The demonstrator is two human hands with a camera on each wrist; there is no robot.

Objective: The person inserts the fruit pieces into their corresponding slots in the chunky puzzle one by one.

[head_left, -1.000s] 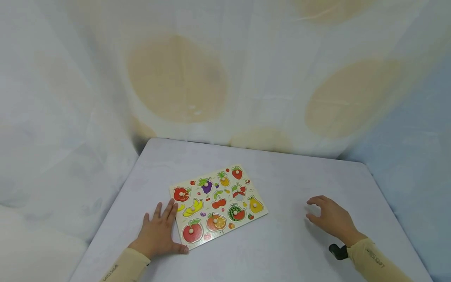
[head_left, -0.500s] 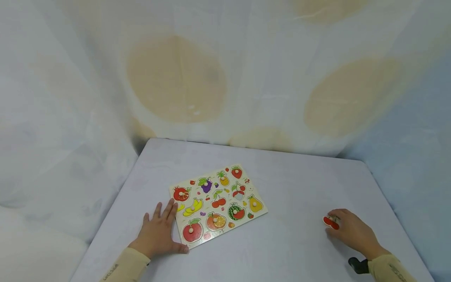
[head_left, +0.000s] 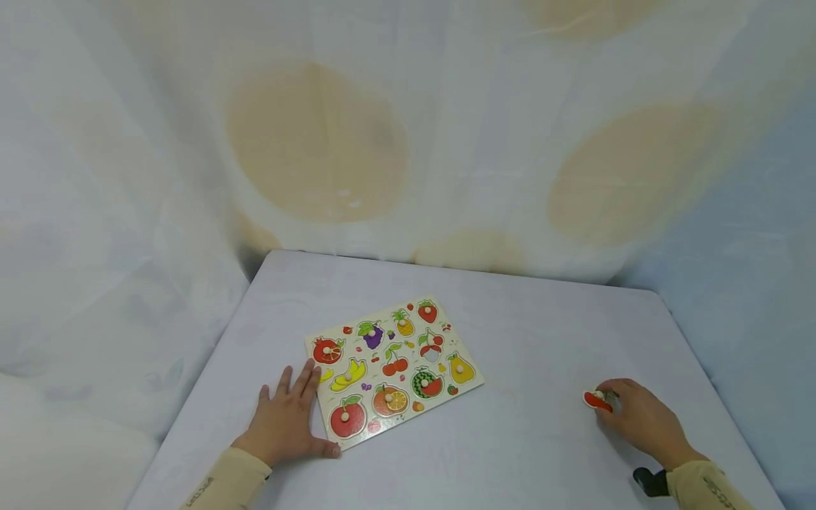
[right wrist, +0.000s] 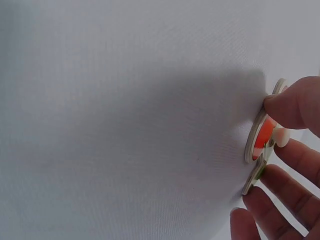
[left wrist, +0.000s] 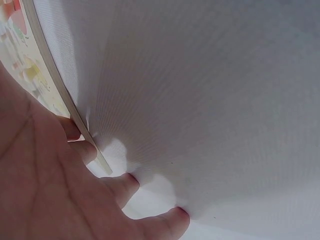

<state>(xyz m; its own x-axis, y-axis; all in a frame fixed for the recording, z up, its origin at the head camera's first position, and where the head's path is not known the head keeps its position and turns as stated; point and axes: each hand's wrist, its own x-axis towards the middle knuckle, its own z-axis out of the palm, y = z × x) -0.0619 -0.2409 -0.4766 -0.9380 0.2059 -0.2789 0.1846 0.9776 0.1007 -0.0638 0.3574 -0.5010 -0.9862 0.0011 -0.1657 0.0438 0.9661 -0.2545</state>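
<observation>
A wooden fruit puzzle board [head_left: 408, 418] lies at an angle on the white table, with knobbed pieces such as an apple [head_left: 348, 422] and a pear [head_left: 460, 375]. My left hand [head_left: 288, 419] spreads its straight fingers along the board's left edge. In the left wrist view, the board's edge [left wrist: 62, 90] runs beside fingertips of that hand. Over on the right, my right hand [head_left: 644, 419] pinches a cherry puzzle piece [head_left: 596, 401]. The right wrist view shows this piece [right wrist: 263, 137] tilted close to the tabletop, its pale knob [right wrist: 281, 136] between the fingers.
The white table [head_left: 510, 453] has rounded far corners. Behind it hangs a pale curtain with tan circles [head_left: 319, 142], and curtains close in both sides. A black object [head_left: 650, 482] sits at the right wrist.
My right hand has moved right and toward me. A cherry piece now shows in its fingers, and it has tipped slightly since half a second ago. My left hand stays in place.
</observation>
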